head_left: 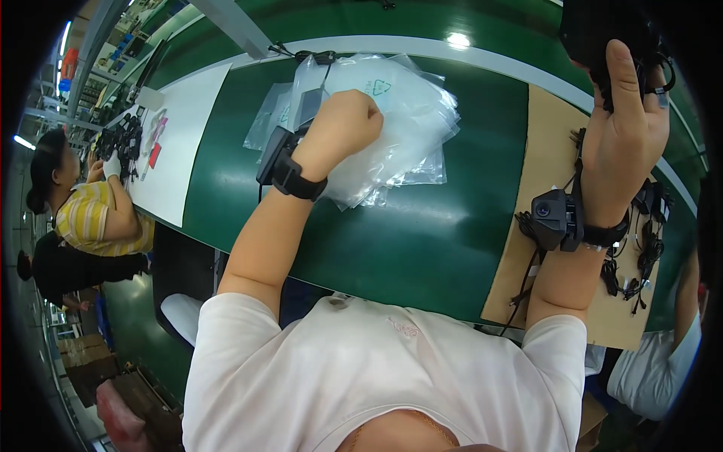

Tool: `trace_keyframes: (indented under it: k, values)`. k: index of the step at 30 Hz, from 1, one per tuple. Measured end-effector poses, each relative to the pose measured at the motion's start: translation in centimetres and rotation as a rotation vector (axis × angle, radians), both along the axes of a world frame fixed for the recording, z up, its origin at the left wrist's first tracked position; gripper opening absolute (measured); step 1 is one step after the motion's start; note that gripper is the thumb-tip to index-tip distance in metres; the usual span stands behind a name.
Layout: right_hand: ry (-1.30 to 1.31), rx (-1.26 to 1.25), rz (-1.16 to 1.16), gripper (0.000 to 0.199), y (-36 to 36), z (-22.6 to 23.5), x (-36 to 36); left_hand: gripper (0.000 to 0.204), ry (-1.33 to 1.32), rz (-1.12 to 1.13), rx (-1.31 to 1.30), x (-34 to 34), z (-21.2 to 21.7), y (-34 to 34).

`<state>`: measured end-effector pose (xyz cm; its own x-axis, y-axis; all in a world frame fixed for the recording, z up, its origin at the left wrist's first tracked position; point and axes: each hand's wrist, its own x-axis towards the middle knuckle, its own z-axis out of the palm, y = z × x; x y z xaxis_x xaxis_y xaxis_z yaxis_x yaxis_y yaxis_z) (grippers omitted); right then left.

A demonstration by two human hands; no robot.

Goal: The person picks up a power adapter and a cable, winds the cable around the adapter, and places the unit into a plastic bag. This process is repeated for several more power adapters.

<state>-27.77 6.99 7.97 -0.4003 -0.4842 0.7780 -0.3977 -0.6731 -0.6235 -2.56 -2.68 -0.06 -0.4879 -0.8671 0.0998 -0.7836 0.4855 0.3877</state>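
My left hand (348,120) is closed over a pile of clear plastic bags (399,143) in the middle of the table. Its fingers curl down out of sight, so what they hold, if anything, is hidden. Beside that wrist lies a dark grey block (309,104), with a thin black cord running up from it. Raised at the upper right, my right hand (629,113) grips a dark black bundle (614,26) with a loop of cable at its side. The bundle is partly cut off by the picture's dark rim. Each wrist carries a strapped black camera.
Brown cardboard (512,248) covers the table's right part, with several black cables (648,248) on it. Coiled black cable (316,57) lies behind the bags. On the left, a person in a yellow striped top (98,215) works at a white sheet (181,143). Another person's sleeve (655,369) shows at lower right.
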Motion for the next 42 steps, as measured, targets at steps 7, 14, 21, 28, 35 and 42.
trace_keyframes:
  k: [7,14,21,28,35,42]
  values:
    - [-0.044,-0.003,0.026,0.035,-0.5,-0.1,0.5,0.013,0.174,0.095,0.125,2.4,1.2,0.4]
    - [-0.065,0.004,0.020,0.036,-0.7,0.1,1.0,0.009,0.085,-0.072,0.031,3.2,-0.6,1.1]
    - [-0.083,-0.007,0.021,0.036,-0.4,0.4,0.3,0.035,0.142,-0.193,-0.187,0.0,0.8,2.6]
    - [-0.109,-0.050,-0.011,0.037,0.7,1.4,-1.2,0.058,0.104,-0.540,-0.435,-10.6,-1.5,-2.0]
    - [-0.172,-0.077,-0.008,0.037,1.2,1.8,-2.7,0.031,-0.329,-0.784,-0.232,-12.1,-3.6,-5.7]
    - [-0.239,-0.121,-0.143,0.023,1.4,4.1,-0.2,0.015,-0.132,-0.731,-0.231,-11.3,-2.7,-6.3]
